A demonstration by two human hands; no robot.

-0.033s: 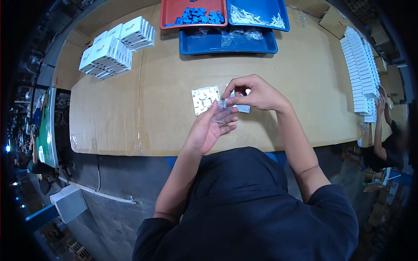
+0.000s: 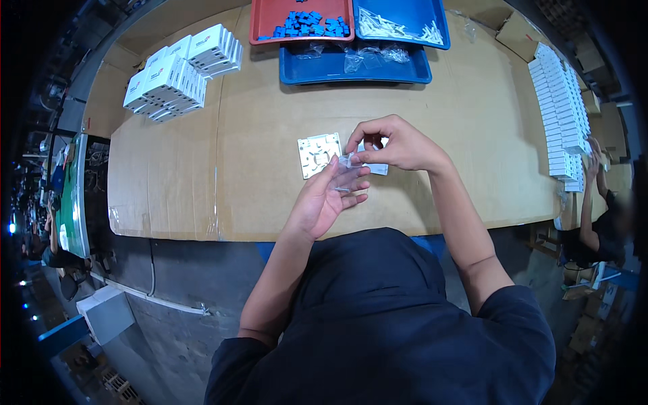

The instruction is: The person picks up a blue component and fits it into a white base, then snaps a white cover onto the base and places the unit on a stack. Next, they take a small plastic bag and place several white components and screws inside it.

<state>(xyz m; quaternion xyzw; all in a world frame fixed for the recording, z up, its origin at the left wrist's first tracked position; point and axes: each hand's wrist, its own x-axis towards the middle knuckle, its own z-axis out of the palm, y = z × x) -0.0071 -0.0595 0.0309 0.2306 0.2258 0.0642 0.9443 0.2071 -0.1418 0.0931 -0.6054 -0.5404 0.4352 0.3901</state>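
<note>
My left hand (image 2: 316, 206) holds a small clear plastic bag (image 2: 346, 178) between its thumb and fingers, the palm turned up. The fingers of my right hand (image 2: 397, 145) pinch the bag's upper edge, where a small whitish bit shows; I cannot make out whether it is part of the bag. Just beyond my left hand a white plastic plate with moulded clips (image 2: 319, 152) lies flat on the cardboard. A second white piece (image 2: 378, 169) lies under my right hand, mostly covered by it.
White boxes stand in stacks at far left (image 2: 162, 79) and far right (image 2: 559, 115). At the back are a red tray (image 2: 252, 27) of blue parts, a blue tray (image 2: 442, 27) of white sticks, and a lower blue tray (image 2: 297, 73) with clear bags. Another person's hands (image 2: 594, 156) touch the right stack.
</note>
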